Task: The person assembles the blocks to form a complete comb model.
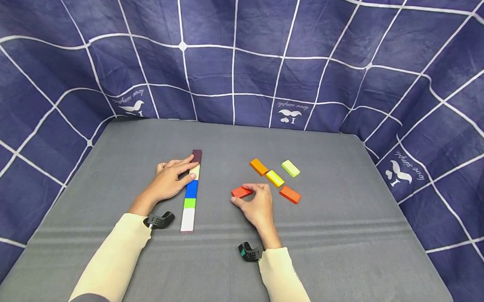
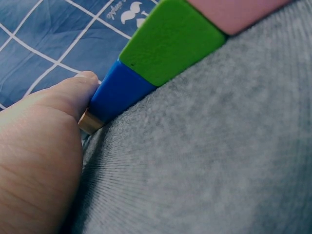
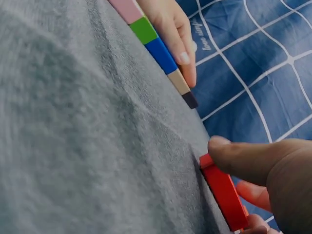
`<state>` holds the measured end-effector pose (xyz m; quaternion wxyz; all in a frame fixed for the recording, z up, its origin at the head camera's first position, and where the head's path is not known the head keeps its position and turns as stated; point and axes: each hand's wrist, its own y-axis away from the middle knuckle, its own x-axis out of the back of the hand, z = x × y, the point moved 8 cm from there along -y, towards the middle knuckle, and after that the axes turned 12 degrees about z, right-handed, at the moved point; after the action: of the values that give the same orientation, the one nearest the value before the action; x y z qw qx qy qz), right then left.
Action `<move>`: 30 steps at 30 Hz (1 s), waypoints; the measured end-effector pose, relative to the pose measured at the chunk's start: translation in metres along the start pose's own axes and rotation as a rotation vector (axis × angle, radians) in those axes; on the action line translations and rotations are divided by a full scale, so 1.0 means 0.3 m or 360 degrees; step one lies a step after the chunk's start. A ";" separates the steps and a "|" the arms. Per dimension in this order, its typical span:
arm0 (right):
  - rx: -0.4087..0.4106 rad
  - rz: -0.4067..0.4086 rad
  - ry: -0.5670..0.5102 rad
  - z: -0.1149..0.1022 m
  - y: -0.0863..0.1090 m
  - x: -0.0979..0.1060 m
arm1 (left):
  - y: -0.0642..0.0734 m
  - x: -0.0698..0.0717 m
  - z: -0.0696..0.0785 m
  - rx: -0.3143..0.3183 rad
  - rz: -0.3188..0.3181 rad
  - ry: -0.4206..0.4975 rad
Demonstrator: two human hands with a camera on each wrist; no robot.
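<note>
Several flat blocks form a straight row: a dark brown block (image 1: 197, 156), a cream block (image 1: 195, 172), a blue block (image 1: 191, 189), a green block (image 1: 190, 203) and a block (image 1: 188, 219) with a white top and pink side. My left hand (image 1: 168, 182) lies along the row's left side, fingertips at the dark brown and cream blocks, thumb near the blue one. Between thumb and fingers, my right hand (image 1: 258, 204) pinches a red block (image 3: 223, 192) by its ends, low over the grey cloth.
Beyond the right hand lie loose blocks: an orange block (image 1: 259, 167), a yellow block (image 1: 275, 178), a pale green block (image 1: 291, 168) and an orange-red block (image 1: 290, 194). Grey cloth (image 1: 344, 249) covers the table, and a blue checked curtain (image 1: 255, 73) hangs around it.
</note>
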<state>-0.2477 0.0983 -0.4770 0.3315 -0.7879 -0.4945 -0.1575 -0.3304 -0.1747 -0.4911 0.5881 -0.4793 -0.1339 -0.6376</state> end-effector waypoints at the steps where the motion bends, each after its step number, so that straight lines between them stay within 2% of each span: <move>1: -0.0008 0.0001 0.0018 0.001 0.002 0.000 | 0.000 -0.001 -0.001 0.0001 -0.0003 -0.0003; 7: -0.0066 0.0015 0.0095 0.004 0.013 -0.002 | 0.002 -0.006 -0.006 -0.0002 -0.0007 -0.0009; 14: -0.0063 0.0020 0.0109 0.012 0.012 -0.005 | 0.003 -0.008 -0.010 -0.0004 0.0005 -0.0008; 21: -0.0042 0.0006 0.0082 0.011 0.009 -0.008 | 0.002 -0.007 -0.007 -0.0013 0.0020 0.0010; 30: 0.0000 0.0050 0.0014 -0.001 0.005 0.000 | 0.001 -0.001 -0.002 -0.0005 0.0017 0.0015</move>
<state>-0.2464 0.0978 -0.4774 0.3361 -0.7949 -0.4805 -0.1559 -0.3304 -0.1750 -0.4919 0.5914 -0.4779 -0.1276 -0.6368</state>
